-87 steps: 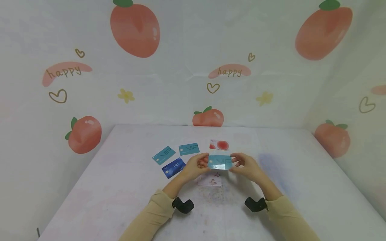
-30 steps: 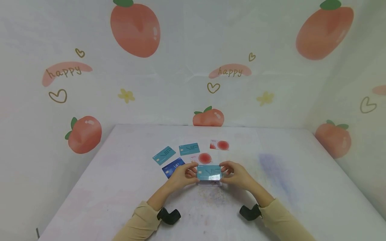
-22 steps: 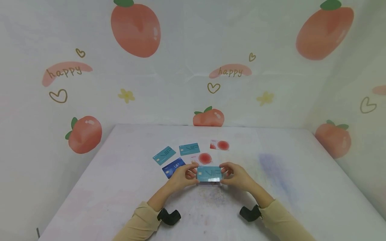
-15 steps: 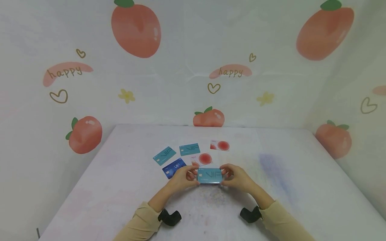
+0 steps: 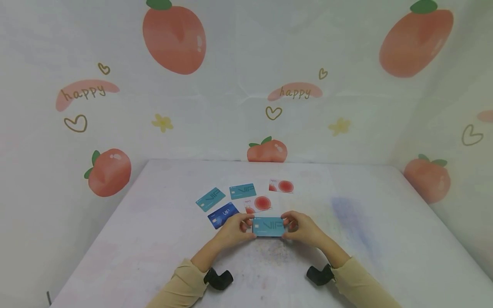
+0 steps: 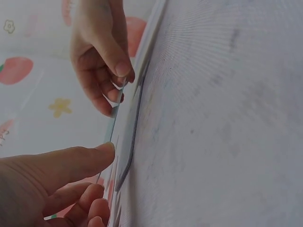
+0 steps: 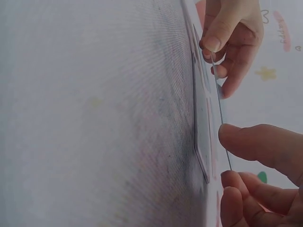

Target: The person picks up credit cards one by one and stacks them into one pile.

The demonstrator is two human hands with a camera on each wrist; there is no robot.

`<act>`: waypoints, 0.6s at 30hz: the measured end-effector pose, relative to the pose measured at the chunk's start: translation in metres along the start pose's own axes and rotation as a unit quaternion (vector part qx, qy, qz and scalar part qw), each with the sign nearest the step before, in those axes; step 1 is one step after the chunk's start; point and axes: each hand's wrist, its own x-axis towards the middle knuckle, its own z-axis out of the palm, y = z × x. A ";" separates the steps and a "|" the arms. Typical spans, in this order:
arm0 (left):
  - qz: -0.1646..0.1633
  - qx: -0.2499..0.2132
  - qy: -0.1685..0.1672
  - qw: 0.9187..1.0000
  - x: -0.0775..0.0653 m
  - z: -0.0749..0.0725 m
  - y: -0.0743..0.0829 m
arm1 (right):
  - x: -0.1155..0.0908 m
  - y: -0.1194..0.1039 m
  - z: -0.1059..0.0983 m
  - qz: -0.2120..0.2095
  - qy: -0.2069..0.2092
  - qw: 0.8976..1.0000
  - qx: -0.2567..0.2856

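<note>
My left hand and right hand pinch a teal VIP card by its two short ends, thumbs at the near side. The wrist views show it edge-on, a small gap above a card lying on the table, which has a thick edge and may be more than one. From the head view the teal card covers what lies beneath it. Just beyond the hands is a white card with a red peach print. By the left fingers a dark blue VIP card lies partly hidden.
Two more teal VIP cards lie at the left and back of the group, the second teal card being straighter. Another peach-print card lies at the back right. White cloth with fruit prints rises behind the table.
Both hands have brought the teal card left and toward the body, then lowered it over the pale printed card, now out of sight in the head view. The nearer peach-print card has come into view.
</note>
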 end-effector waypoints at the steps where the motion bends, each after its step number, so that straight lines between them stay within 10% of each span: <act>1: 0.000 0.006 0.000 1.000 0.000 0.000 0.000 | 0.000 0.000 0.000 -0.001 -0.001 1.000 -0.002; 18: 0.004 0.043 -0.001 0.999 0.000 0.004 0.000 | 0.001 -0.003 0.003 0.037 -0.010 0.999 -0.010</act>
